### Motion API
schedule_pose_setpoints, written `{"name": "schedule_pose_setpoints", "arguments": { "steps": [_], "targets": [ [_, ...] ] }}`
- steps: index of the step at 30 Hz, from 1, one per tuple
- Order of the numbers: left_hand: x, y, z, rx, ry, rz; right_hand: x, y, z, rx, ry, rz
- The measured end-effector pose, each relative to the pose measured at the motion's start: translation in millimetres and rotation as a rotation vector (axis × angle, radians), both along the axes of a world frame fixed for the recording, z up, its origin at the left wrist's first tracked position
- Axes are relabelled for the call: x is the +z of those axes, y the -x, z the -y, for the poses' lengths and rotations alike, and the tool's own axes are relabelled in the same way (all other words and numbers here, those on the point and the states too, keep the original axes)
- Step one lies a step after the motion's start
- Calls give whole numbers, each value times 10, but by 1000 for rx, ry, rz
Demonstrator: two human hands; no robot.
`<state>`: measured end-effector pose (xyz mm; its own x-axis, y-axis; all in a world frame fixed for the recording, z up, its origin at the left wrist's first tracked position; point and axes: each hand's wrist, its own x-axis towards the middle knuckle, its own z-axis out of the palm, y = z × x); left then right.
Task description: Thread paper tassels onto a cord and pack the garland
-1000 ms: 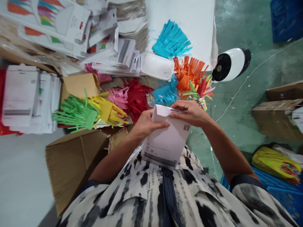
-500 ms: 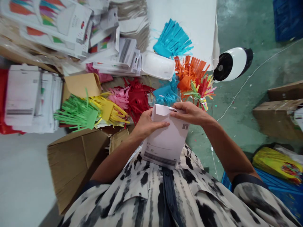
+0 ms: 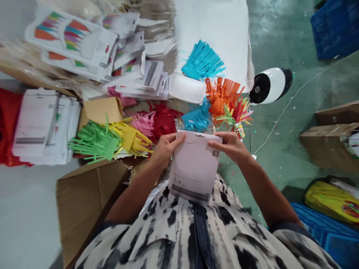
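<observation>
A flat white cardboard package [image 3: 193,164], with a hanging hole near its top edge and a dark striped band at the bottom, rests upright against my shirt. My left hand [image 3: 166,150] pinches its upper left corner, thumb on the face towards me. At the upper right corner, my right hand [image 3: 230,145] grips it the same way, just above a small grey square marked 1. Beyond the package's top edge lie blue paper fringe [image 3: 196,117], dark red fringe [image 3: 165,120] and orange fringe [image 3: 221,99]. A multicoloured bundle of strips [image 3: 238,119] is near my right hand.
Green fringe [image 3: 95,140] and yellow fringe [image 3: 130,136] lie left, above an open cardboard box [image 3: 89,201]. Stacked white packages [image 3: 33,119] stand far left. A white plastic tub [image 3: 187,87] is behind the fringes. A white and black fan [image 3: 270,86] stands right, with a cable [image 3: 286,106] across the floor.
The package's folded top has come up flat, showing the hanging hole. Both hands have moved apart to its upper corners. The view has shifted slightly.
</observation>
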<state>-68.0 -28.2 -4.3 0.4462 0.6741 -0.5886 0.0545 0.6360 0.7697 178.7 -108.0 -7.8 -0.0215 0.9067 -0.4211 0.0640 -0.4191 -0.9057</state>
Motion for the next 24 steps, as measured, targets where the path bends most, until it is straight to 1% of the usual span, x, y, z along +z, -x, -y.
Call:
{"name": "schedule_pose_setpoints", "arguments": {
  "steps": [1, 3, 6, 7, 8, 9, 11, 13, 15, 17, 20, 22, 24],
  "targets": [
    [8, 2, -2, -10, -7, 13, -13, 27, 42, -53, -5, -11],
    [44, -19, -3, 15, -88, 2, 0, 86, 92, -138, -38, 2],
    [109, -81, 2, 156, -282, -74, 96, 140, 108, -190, -107, 90],
    [122, -99, 5, 205, -318, -87, 131, 144, 107, -193, -129, 116],
    [126, -111, 9, 239, -320, -81, 160, 143, 107, -195, -148, 134],
    [122, -117, 10, 256, -287, -56, 179, 139, 109, -200, -164, 139],
    [89, -118, 3, 258, -148, 36, 179, 132, 119, -223, -184, 103],
    [38, -114, -21, 254, -1, 139, 139, 129, 133, -258, -181, 27],
    [-9, -123, -59, 238, 77, 209, 86, 121, 144, -295, -174, -17],
    [-35, -154, -97, 212, 37, 225, 54, 98, 146, -319, -179, 27],
    [-46, -240, -131, 194, -160, 166, 67, 53, 132, -360, -195, 125],
    [-59, -312, -134, 225, -235, 130, 93, 33, 121, -390, -207, 106],
    [-94, -383, -127, 294, -223, 135, 104, 22, 118, -396, -220, 16]
  ]
}}
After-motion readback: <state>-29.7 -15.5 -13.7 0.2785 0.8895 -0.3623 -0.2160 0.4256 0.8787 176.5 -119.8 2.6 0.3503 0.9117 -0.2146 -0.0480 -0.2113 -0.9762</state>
